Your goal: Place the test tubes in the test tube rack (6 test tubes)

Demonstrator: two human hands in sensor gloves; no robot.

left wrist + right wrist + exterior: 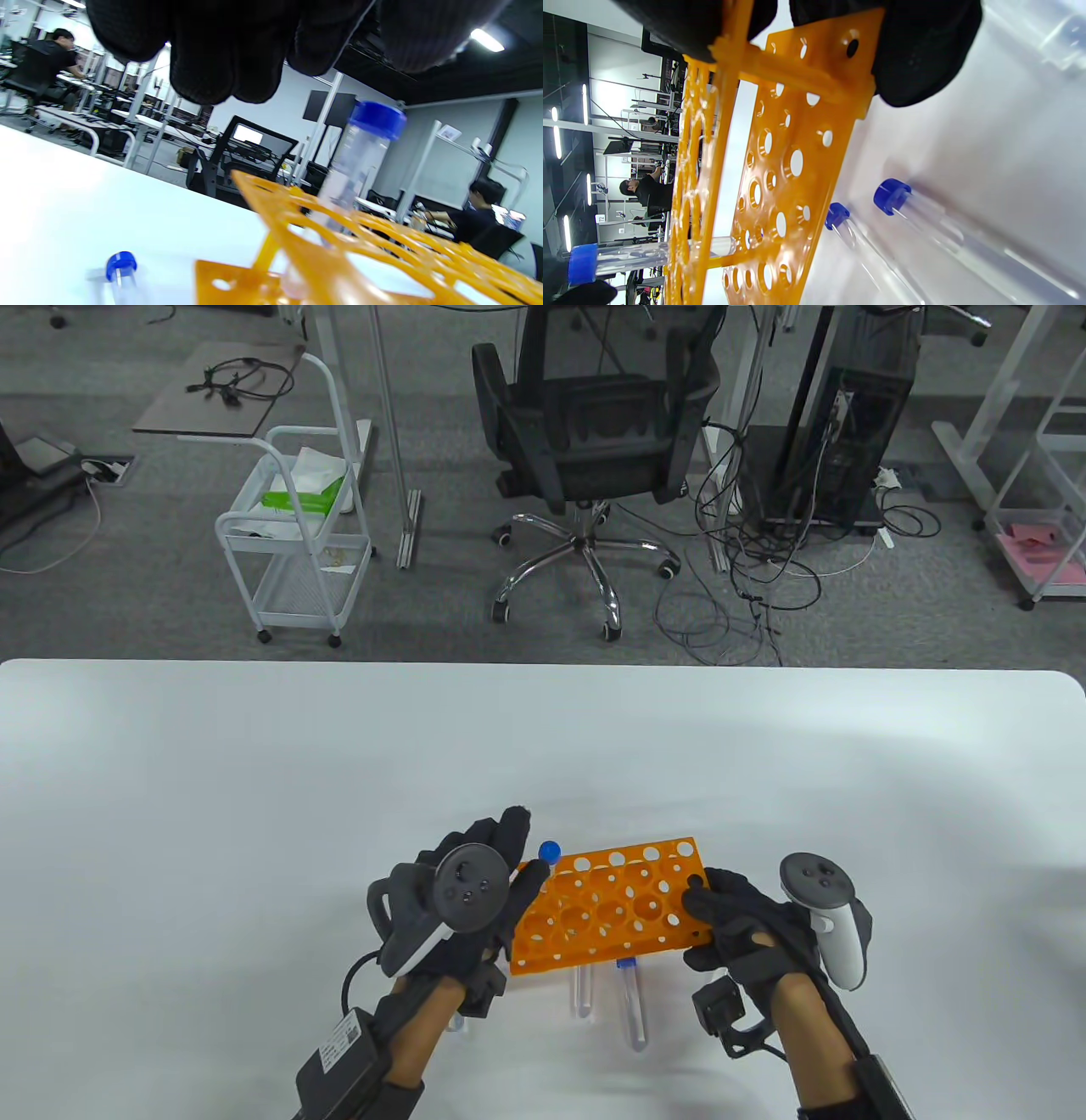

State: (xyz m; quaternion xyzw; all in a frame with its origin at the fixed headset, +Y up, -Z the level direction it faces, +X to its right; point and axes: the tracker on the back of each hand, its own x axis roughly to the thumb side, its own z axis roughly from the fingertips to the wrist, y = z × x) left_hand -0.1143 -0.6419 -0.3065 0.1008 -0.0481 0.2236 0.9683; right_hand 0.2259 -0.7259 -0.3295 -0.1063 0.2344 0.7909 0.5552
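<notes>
One tube standing in the rack, both gloved hands at its ends.

The left hand (pixel 462 899) pinches a clear blue-capped test tube (pixel 549 851) at the far-left corner of the orange perforated plastic rack (pixel 611 903); the right hand (pixel 747 929) grips the rack's right end. Two more clear tubes (pixel 629 997) lie just in front on the white table (pixel 254 814).

The orange perforated plastic test tube rack (pixel 612 905) sits on the white counter (pixel 254 780). One blue-capped clear tube (pixel 550 851) stands in its 10 o'clock corner. The left hand (pixel 475 891) is at 9 o'clock, the right hand (pixel 742 929) at 3. Two clear tubes (pixel 630 997) lie on the counter at 6 o'clock.
</notes>
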